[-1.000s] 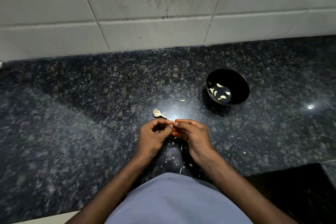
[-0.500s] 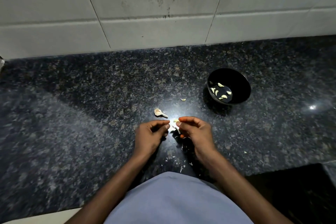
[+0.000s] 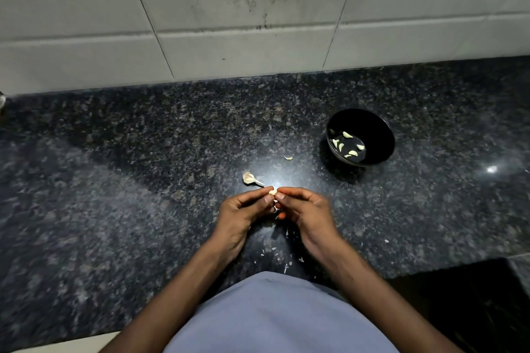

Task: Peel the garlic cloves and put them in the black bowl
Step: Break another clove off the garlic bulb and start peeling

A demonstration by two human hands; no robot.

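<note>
Left hand (image 3: 239, 216): I see its fingertips pinching the garlic clove (image 3: 271, 192).
Right hand (image 3: 305, 210): it pinches the same clove from the other side.
Clove: above the worktop (image 3: 114, 180), near the front edge.
Black bowl (image 3: 372, 126): toward the back right, peeled cloves (image 3: 347, 135) inside.

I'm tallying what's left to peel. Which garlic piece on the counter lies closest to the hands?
The papery piece with a stem, just beyond the left hand. The smaller sliver lies farther off, toward the bowl.
</note>
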